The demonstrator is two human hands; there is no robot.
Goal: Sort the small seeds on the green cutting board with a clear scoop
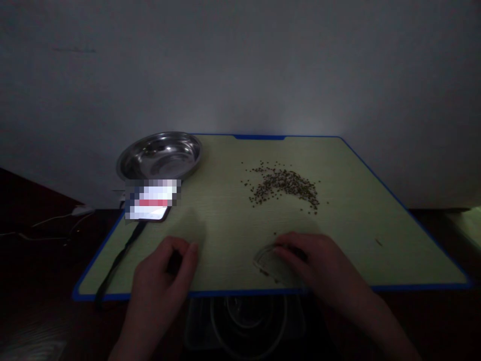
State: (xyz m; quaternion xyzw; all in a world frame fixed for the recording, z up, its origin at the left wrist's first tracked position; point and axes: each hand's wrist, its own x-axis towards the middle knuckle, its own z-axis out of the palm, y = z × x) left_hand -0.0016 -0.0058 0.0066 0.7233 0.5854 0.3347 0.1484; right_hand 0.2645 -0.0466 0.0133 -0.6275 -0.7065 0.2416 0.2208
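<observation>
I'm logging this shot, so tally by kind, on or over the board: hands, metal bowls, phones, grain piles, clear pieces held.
Hands: 2 (left hand, right hand)
Metal bowl: 1
Phone: 1
Grain pile: 1
Clear piece: 1
Total: 6

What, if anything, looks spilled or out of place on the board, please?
The small dark bits lie loose in a ragged arc, with strays around it, so they could be spilled or spread deliberately. A lone sliver lies apart, toward the right of the board.
</observation>
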